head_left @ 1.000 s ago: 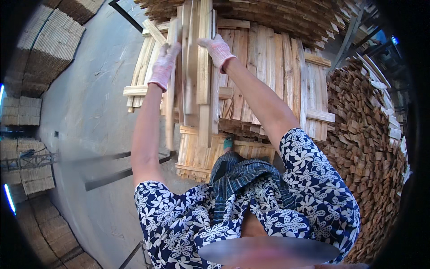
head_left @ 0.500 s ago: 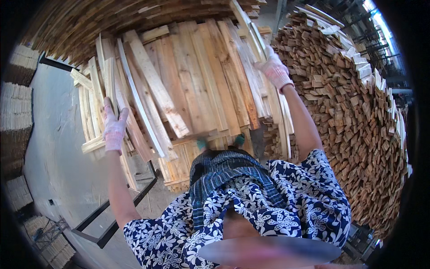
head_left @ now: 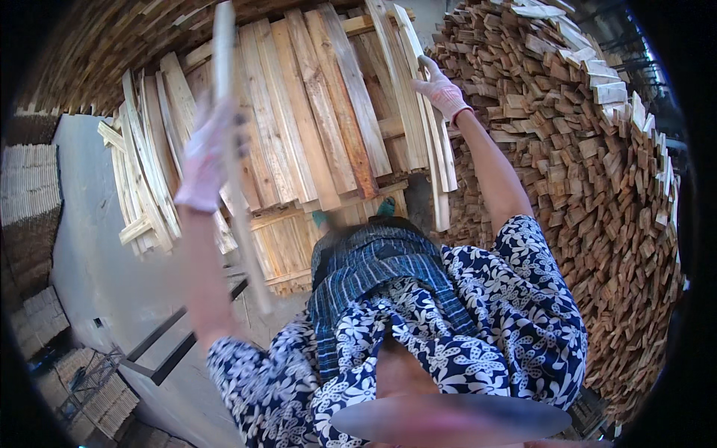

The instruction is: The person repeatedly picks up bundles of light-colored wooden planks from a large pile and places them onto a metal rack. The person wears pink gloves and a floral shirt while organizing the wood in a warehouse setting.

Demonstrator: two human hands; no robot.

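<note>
My left hand (head_left: 202,168), in a pale pinkish work glove, is closed around a narrow wooden slat (head_left: 223,52). Motion blurs both; the slat is lifted above the pile, one end far and the other hanging toward me. Below it lies a layer of long wooden boards (head_left: 299,104), side by side and mostly running away from me. At the layer's right edge, my gloved right hand (head_left: 442,93) has its thumb and fingers apart, against the outer side of some pale slats (head_left: 427,123) lying there. Several loose slats (head_left: 146,142) lie askew at the left edge.
A tall stack of cut wood (head_left: 553,149) rises close on the right, its board ends facing me. Another wood stack (head_left: 112,45) crosses the far side. A black metal frame (head_left: 168,355) stands at lower left on the grey floor (head_left: 82,254). More bundled wood (head_left: 30,179) lines the far left.
My left hand has moved right and raised a slat from the left side. The slats by my right hand, tilted up before, now lie lower along the right edge; that hand has shifted slightly left.
</note>
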